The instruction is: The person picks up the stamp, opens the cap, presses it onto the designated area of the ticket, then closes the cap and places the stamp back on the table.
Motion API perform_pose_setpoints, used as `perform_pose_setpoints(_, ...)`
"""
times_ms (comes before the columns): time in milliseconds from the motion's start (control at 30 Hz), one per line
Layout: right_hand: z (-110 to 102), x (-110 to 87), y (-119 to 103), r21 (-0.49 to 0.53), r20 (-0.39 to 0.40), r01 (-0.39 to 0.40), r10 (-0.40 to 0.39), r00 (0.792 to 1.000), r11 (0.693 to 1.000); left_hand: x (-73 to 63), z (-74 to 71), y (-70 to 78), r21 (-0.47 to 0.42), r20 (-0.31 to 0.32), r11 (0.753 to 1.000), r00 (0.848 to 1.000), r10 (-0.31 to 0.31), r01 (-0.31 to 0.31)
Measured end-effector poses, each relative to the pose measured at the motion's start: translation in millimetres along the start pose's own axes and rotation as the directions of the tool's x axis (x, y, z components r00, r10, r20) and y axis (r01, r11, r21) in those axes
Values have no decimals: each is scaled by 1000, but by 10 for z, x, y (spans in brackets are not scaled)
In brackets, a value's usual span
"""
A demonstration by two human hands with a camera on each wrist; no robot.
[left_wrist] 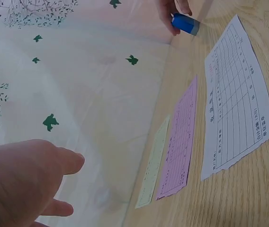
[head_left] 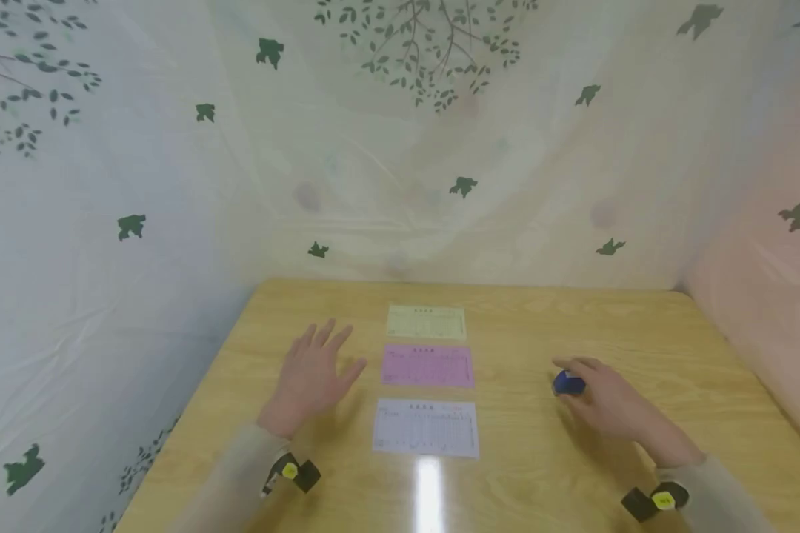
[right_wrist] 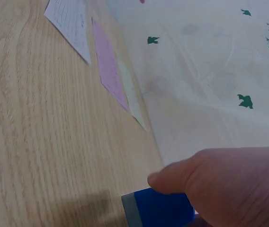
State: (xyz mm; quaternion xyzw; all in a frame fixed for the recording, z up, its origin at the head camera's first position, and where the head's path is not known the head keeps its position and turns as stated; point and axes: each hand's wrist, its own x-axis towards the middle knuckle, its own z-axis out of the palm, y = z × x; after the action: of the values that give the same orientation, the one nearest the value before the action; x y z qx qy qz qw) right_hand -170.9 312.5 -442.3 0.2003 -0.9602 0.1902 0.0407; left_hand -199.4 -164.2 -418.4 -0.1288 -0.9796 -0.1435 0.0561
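Note:
My right hand (head_left: pixel 603 396) grips a small blue stamp (head_left: pixel 569 383) between thumb and fingers, to the right of the paper slips. The stamp has a blue body and a grey lower end, close over the table in the right wrist view. Three printed forms lie in a column: a pale yellow slip (head_left: pixel 427 323) at the back, a pink slip (head_left: pixel 427 366) in the middle and a white slip (head_left: pixel 426 428) nearest me. My left hand (head_left: pixel 312 381) is held over the table left of the slips, fingers spread, holding nothing.
The slips lie flat on a light wooden table (head_left: pixel 527 474). A pale cloth (head_left: pixel 387 163) printed with green birds and branches hangs behind the table and at both sides. Each wrist wears a dark strap with a small block.

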Motion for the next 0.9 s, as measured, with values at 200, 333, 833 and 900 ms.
perform_pose_setpoints(200, 7, 44, -20, 28, 14, -86, 86, 996, 996, -7, 18, 72, -16, -17, 999, 999, 37, -38)
perform_pose_setpoints(333, -57, 144, -150, 43, -35, -82, 84, 996, 996, 9, 25, 180, -158, -44, 985, 997, 58, -64)
perform_pose_setpoints(833, -243, 557, -1089, 338, -146, 150, -106, 984, 929, 223, 85, 978, -667, -87, 709, 969, 232, -229)
perform_pose_setpoints(900, -212, 573, -1160, 386, -148, 190, -143, 979, 903, 228, 85, 1053, -685, -83, 687, 963, 258, -243)
